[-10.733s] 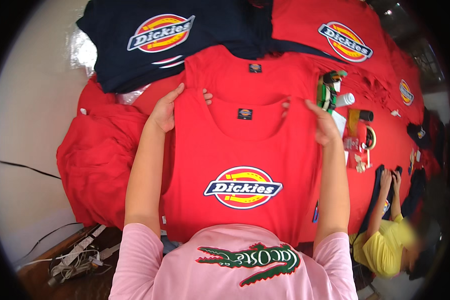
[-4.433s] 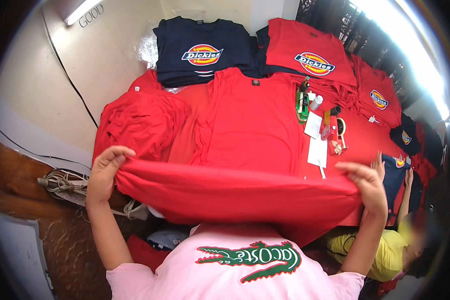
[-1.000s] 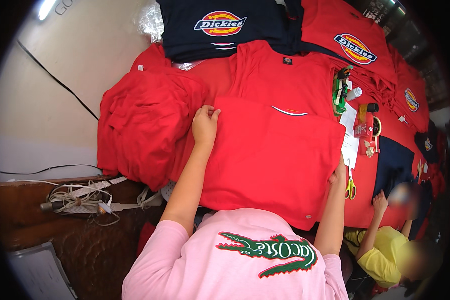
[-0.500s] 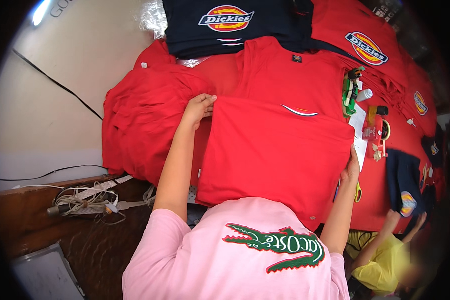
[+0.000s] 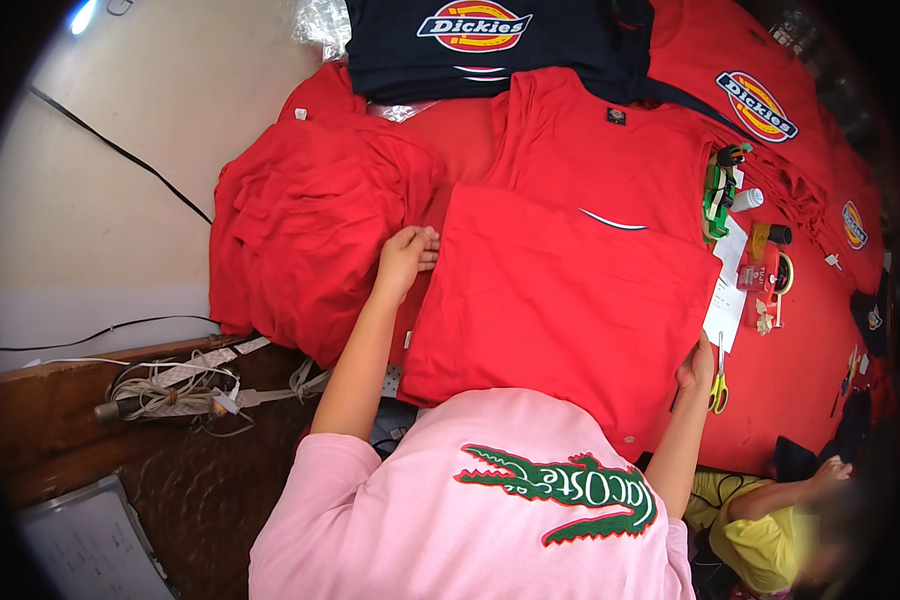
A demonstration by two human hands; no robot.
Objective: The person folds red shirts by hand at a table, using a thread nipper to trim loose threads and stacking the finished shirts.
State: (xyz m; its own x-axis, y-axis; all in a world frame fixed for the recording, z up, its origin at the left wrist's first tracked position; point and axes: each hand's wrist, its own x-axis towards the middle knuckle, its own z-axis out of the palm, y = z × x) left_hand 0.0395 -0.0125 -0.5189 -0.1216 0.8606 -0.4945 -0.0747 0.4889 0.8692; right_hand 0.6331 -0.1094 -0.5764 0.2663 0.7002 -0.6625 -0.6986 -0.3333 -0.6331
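Note:
A folded red shirt (image 5: pixel 560 310) lies in front of me on top of a second red shirt (image 5: pixel 610 150), its small white and dark stripe showing near the upper fold. My left hand (image 5: pixel 406 262) is at its left side, fingers loosely bent and their tips by the edge, with no cloth visibly pinched. At the lower right edge, my right hand (image 5: pixel 697 366) is closed against the cloth; part of its fingers is hidden. Yellow-handled scissors (image 5: pixel 718 390) lie just right of that hand.
A crumpled red garment heap (image 5: pixel 320 210) sits left. Navy shirts (image 5: pixel 480 50) are stacked at the back, printed red shirts (image 5: pixel 760 90) back right. A green tool (image 5: pixel 717 200), white paper (image 5: pixel 727 290) and red tape dispenser (image 5: pixel 760 278) lie right. Near right, a person in yellow (image 5: pixel 760 540) handles dark cloth.
My left hand has let go of the shirt's upper left corner and moved down its side. The right hand has slid lower along the right edge. The shirt's upper fold now lies flatter.

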